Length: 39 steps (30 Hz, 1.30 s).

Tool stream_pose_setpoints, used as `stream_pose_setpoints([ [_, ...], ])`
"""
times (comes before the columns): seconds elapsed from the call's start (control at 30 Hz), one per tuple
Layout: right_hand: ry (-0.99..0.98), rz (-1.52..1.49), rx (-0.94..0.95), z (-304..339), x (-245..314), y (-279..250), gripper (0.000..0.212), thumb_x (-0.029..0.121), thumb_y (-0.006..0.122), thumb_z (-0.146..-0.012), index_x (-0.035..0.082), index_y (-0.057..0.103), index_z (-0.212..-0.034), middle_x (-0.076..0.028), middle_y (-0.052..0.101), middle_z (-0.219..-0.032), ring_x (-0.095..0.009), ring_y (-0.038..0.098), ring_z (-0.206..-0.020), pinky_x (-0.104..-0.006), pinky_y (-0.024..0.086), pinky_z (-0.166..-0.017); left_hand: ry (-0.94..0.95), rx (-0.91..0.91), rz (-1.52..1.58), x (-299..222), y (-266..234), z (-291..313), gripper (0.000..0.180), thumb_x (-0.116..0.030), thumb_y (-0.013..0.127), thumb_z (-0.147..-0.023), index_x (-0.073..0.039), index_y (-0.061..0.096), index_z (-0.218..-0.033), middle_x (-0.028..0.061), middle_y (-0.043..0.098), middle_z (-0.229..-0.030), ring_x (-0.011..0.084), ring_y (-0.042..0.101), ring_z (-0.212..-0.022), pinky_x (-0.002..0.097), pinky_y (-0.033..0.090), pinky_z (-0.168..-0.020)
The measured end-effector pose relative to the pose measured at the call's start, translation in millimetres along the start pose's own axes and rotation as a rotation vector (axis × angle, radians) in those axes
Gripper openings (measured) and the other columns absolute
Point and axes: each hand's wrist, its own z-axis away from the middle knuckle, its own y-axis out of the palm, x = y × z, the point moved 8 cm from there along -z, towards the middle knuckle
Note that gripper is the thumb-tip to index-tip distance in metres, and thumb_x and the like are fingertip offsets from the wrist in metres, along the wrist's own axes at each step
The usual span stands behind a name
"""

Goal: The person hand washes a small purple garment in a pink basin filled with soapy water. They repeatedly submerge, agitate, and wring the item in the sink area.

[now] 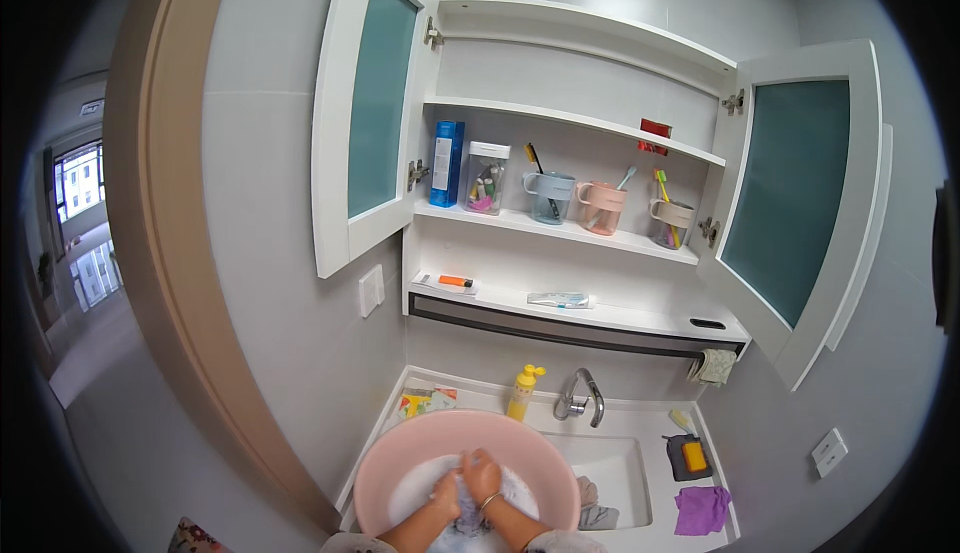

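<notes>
A large pink basin [375, 458] with white, sudsy water stands over the counter's left part and the sink's edge. My left hand [443, 494] and my right hand [482, 474] are close together inside it, fingers curled toward each other. Between and below them shows a wet greyish cloth [469, 521], which both hands appear to grip. Much of the cloth is hidden by the suds and my wrists. A thin bracelet [490, 499] circles my right wrist.
Behind the basin stand a yellow pump bottle [523, 391] and a chrome faucet [580, 399]. Grey cloths [598, 515] lie in the white sink [632, 473]. To the right are a purple cloth [702, 510] and a yellow sponge [694, 456]. Above, an open cabinet [570, 238] holds cups and toothbrushes.
</notes>
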Motion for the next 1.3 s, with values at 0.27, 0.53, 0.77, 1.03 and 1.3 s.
stream_pose_setpoints([
  [0.27, 0.343, -0.274, -0.021, 11.0, -154.0, 72.9, 0.042, 0.037, 0.073, -0.062, 0.0, 0.06, -0.076, -0.014, 0.062, -0.07, -0.026, 0.061, -0.069, -0.0331, 0.048, -0.064, 0.185, -0.146, -0.296, -36.2, -73.8, -44.3, 0.042, -0.022, 0.064, -0.075, -0.003, 0.053, -0.111, 0.0117, 0.056, -0.107, 0.0235, 0.058, -0.091, 0.0385, 0.051, -0.061],
  [0.53, 0.65, 0.021, 0.457, 19.6, -258.3, 114.5, 0.05, 0.022, 0.066, -0.064, -0.004, 0.052, -0.105, -0.017, 0.063, -0.08, -0.026, 0.062, -0.068, -0.0344, 0.049, -0.061, -0.031, -0.216, -1.052, 3.7, -92.2, -71.0, 0.033, -0.022, 0.061, -0.075, -0.007, 0.057, -0.104, 0.0098, 0.059, -0.097, 0.0241, 0.056, -0.084, 0.0401, 0.048, -0.065],
  [0.77, -0.176, -0.609, 0.198, 54.4, 24.4, 14.9, 0.025, 0.022, 0.062, -0.071, 0.005, 0.056, -0.089, -0.015, 0.061, -0.075, -0.025, 0.06, -0.071, -0.0344, 0.047, -0.067, 0.017, -0.023, -0.119, -14.3, -61.4, -33.2, 0.029, -0.03, 0.047, -0.086, -0.01, 0.053, -0.106, 0.0091, 0.057, -0.093, 0.0225, 0.056, -0.089, 0.0399, 0.047, -0.077],
  [1.03, 0.137, -0.022, 0.05, 10.9, -3.6, -18.6, 0.024, 0.032, 0.061, -0.075, 0.009, 0.057, -0.073, -0.019, 0.056, -0.06, -0.037, 0.057, -0.057, -0.0418, 0.046, -0.052, -0.039, 0.192, 0.05, 0.5, 40.3, 43.2, 0.037, -0.037, 0.046, -0.087, -0.005, 0.052, -0.105, 0.0101, 0.057, -0.1, 0.0226, 0.056, -0.092, 0.0413, 0.044, -0.082],
  [1.3, -0.161, -0.032, 0.16, 35.1, 11.1, 6.7, 0.029, 0.034, 0.056, -0.079, 0.006, 0.059, -0.074, -0.021, 0.058, -0.063, -0.037, 0.057, -0.058, -0.0433, 0.046, -0.052, -0.127, 0.29, 0.034, -3.4, 15.2, 20.4, 0.03, -0.031, 0.055, -0.082, -0.006, 0.057, -0.098, 0.0088, 0.061, -0.095, 0.0224, 0.059, -0.087, 0.0379, 0.046, -0.08],
])
